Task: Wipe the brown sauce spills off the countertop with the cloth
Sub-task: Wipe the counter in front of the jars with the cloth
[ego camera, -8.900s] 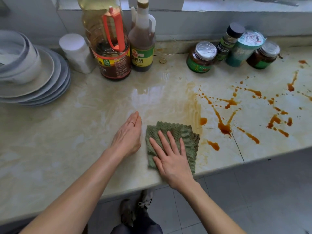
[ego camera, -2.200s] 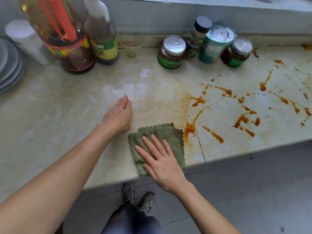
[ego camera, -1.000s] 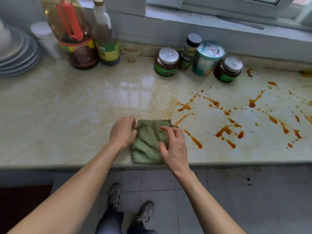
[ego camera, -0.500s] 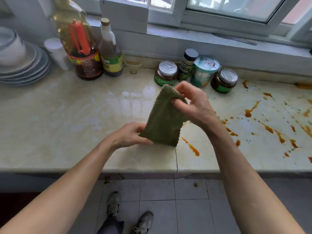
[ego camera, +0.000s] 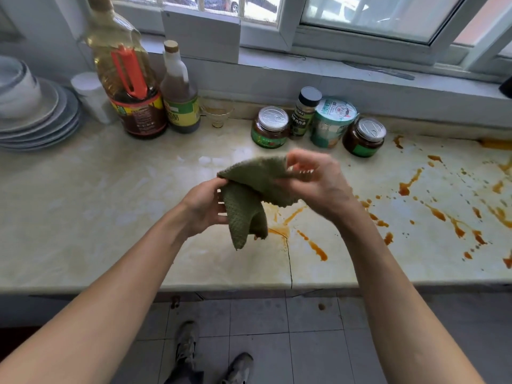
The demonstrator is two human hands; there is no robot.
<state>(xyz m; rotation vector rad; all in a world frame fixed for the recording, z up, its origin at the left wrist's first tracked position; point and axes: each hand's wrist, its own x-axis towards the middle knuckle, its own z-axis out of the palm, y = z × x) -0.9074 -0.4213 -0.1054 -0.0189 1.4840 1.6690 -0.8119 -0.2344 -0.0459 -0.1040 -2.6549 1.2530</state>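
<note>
The cloth (ego camera: 249, 195) is held up in the air, clear of the tabletop (ego camera: 110, 206), and it is gripped from both sides. By the left hand (ego camera: 202, 207) its near-left fold is taken, the fingers (ego camera: 214, 187) curled around the fabric with a loose tail left hanging below. By the right hand (ego camera: 321, 187) the upper edge is pinched. Its fingers (ego camera: 297, 159) are bent and closed on the cloth, though motion blur keeps the exact pinch from being read. A refold is judged to be under way, so that a cleaner face can be presented downward. The reason is laid out plainly: the spills (ego camera: 318, 250) are spread in brown streaks and drops from just below the cloth out to the right edge. None of that is yet cleared, while only a faint yellowish smear is seen to the left. The jars (ego camera: 270, 127) and bottles (ego camera: 180, 98) are lined along the back, behind the mess. A flat press and a sweep rightward will be called for next, with care near the front edge so that sauce is not pushed onto the floor (ego camera: 277, 342).
</note>
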